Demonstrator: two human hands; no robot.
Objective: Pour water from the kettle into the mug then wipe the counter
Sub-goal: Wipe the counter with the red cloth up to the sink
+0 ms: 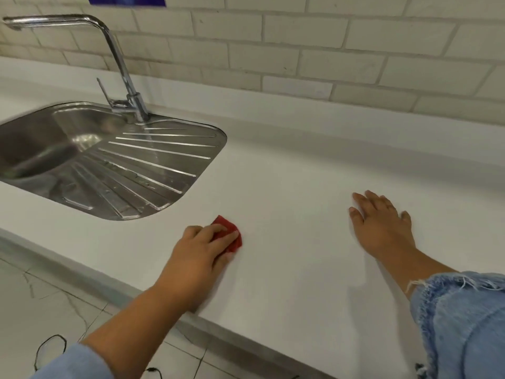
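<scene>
White, smooth counter fills the middle of the frame, running from lower left to right. Behind it, across the top, is a white brick-pattern tiled wall. A stainless steel sink with ribbed drainer is set in the counter at centre left, with a chrome swan-neck tap at its back edge and the spout reaching to the upper left. A frayed pale-blue denim sleeve is at lower right. Kettle and mug: neither in view, so the pour cannot be checked; judged step in hand is the wipe. Right hand, right of centre, lies flat on the counter with fingers straight and spread, holding nothing. Left hand, lower centre near the front edge, has fingers bent over a small folded red cloth and presses it to the counter. The cloth shows past the fingertips, its long axis running upper left to lower right. Key relation: the cloth lies between the drainer's near corner and the right hand, well apart from the latter; bare counter extends right and toward the wall, and the left hand is the nearer to the sink. Dark blue sign at the top edge carries white writing, cropped and unreadable. No brands seen.
</scene>
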